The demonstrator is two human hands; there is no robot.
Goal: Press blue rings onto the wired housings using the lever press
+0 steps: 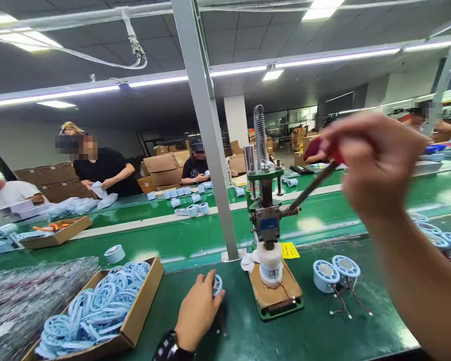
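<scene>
The right hand [376, 160] grips the press lever [313, 184]; the left hand [197, 311] holds a blue ring [217, 284], left of the press [267, 225]

the person's left hand [197, 313] is bare, with a dark, chunky beaded band [169, 348] circling the wrist at the bottom edge of the head view. the right hand [376, 163] is bare as well, blurred, and the forearm behind it shows no sleeve, watch or ring as far as it can be seen.
</scene>
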